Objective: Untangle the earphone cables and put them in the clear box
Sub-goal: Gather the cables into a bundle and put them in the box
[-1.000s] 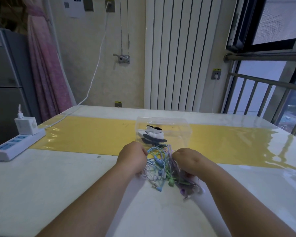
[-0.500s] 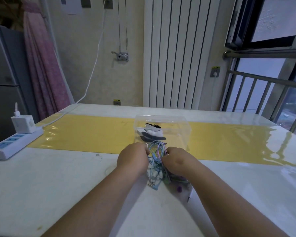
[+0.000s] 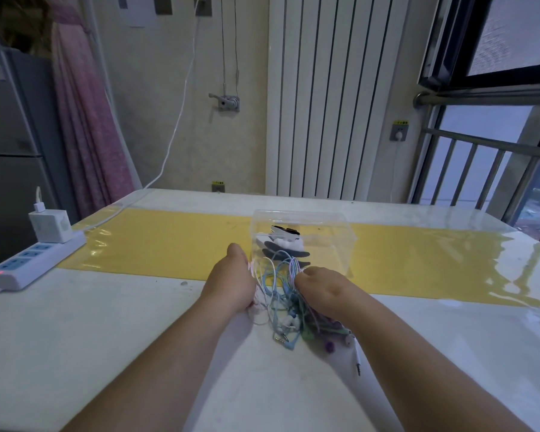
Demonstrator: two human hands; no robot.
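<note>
The person's left hand (image 3: 231, 283) is curling its fingers in against the left side of a bundle of earphone cables (image 3: 279, 302), gripping a pale pink loop at the top. The fingertips themselves are hidden behind the back of the hand. The right hand (image 3: 323, 291) is closing on the bundle's right side, its fingers bent into the blue and purple strands and holding them. The bundle is hanging between the two hands, with its lower end, earbuds and plugs resting on the white table (image 3: 106, 338) around the middle, toward the near edge. The clear box (image 3: 332, 244) is standing just behind the hands on the yellow strip (image 3: 169, 244), with black and white pieces inside it. A power strip (image 3: 32, 265) is lying at the table's left edge.
</note>
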